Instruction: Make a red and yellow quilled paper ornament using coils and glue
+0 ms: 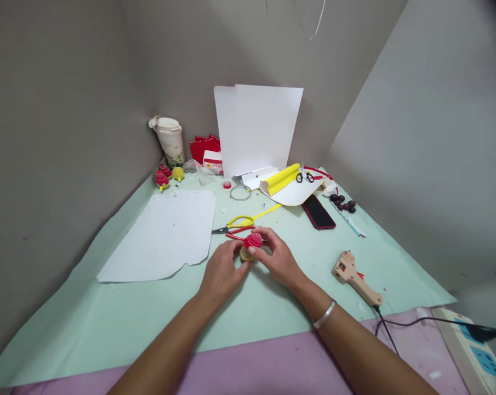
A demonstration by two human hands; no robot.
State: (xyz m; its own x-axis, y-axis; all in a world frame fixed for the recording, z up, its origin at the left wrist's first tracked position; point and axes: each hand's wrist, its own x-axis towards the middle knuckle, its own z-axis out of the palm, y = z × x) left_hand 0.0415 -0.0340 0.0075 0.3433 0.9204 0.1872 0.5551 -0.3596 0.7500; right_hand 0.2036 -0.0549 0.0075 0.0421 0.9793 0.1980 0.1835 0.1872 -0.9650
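Observation:
My left hand is closed, thumb and fingers pinching a small gold-brown round piece. My right hand grips a red ridged dome with light lines around it, right above the round piece. The two pieces look close together; whether they are joined, I cannot tell. Just beyond my fingers lie yellow-handled scissors and a red-handled tool, partly hidden by my hands. Similar red ridged pieces with yellow tips stand at the far left beside a yellow ball-like piece.
A large white sheet covers the left side. On the right are a glue gun with its cord, a phone and dark beads. Behind stand a lidded cup, upright white boards and a yellow roll.

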